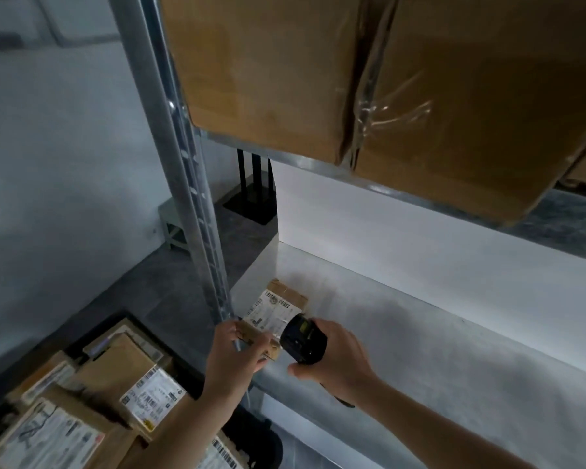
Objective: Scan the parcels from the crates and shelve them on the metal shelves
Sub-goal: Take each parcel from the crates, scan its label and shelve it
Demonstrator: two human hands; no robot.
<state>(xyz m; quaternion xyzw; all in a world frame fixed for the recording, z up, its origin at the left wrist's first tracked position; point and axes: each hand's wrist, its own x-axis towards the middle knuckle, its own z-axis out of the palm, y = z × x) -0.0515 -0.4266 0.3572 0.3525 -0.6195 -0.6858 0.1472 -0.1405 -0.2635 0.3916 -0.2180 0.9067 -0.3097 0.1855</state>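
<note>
Small cardboard parcel (274, 311), label up, lies at the front-left corner of the metal shelf (420, 333), just beside the upright post (197, 211); left hand (232, 358) pinches its near edge, fingers curled over the cardboard. Right hand (335, 358) grips a black handheld scanner (303, 340), its head apparently aimed at the label, contact with the parcel not resolvable. More labelled parcels fill the crate (82, 401) on the floor below-left; large cartons (352, 79) occupy the shelf above.
</note>
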